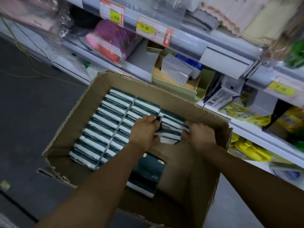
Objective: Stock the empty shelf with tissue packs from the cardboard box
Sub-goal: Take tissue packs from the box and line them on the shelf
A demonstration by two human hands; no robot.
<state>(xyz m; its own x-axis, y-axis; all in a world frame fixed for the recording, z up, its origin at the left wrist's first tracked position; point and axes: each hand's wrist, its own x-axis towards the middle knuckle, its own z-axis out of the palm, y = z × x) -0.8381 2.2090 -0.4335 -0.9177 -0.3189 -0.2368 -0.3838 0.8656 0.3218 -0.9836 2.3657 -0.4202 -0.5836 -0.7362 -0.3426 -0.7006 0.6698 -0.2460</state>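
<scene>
In the cardboard box [85,116], my left hand [144,129] and right hand [199,137] clamp a short stack of tissue packs [167,134] from both ends — fingers curled round them, squeezing so none slips.

The scene is dimly and evenly lit, with no hard shadows cast. Glare is seen on the plastic wrapping [64,25] at the upper left. The shelf edges [213,45] are bent by wide-angle distortion, and the upper corners and right side are smeared by blur.
</scene>
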